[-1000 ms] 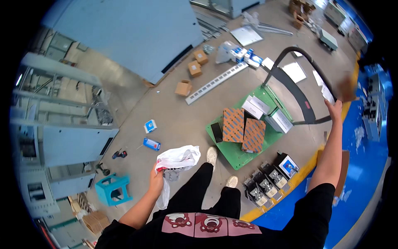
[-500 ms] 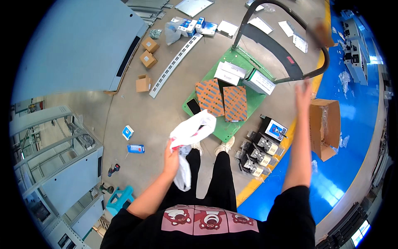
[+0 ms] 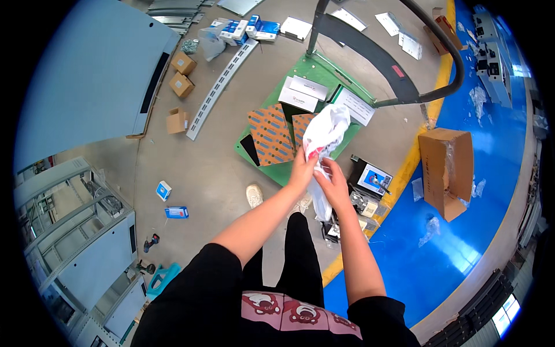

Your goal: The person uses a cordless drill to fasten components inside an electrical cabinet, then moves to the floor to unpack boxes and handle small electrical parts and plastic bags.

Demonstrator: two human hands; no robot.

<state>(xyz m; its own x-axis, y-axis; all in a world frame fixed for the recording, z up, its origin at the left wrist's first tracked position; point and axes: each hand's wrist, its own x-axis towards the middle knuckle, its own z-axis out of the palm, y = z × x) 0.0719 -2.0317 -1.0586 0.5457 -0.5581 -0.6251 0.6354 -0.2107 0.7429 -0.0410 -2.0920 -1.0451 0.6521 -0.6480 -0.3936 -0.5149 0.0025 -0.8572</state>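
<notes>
Your left hand [image 3: 303, 169] is gripping the white plastic bag [image 3: 325, 134] at its lower bunch | your right hand [image 3: 332, 180] is pinching it just below, fingers closed | bag is rising above both hands, hanging over the green trolley deck [image 3: 324, 72] near its front edge | orange-patterned boxes [image 3: 269, 134] are lying left of it

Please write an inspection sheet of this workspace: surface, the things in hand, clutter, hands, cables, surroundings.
Surface: grey concrete floor, with a blue painted zone behind a yellow line.
Things in hand: white plastic bag, crumpled, held up in front of the person.
Clutter: small cardboard boxes, blue-white packets, open cardboard box, patterned flat packs on a green cart.
Hands: left hand and right hand both grip the bag.
Cables: nothing seen.
Surroundings: grey metal cabinets, long perforated rail.
</notes>
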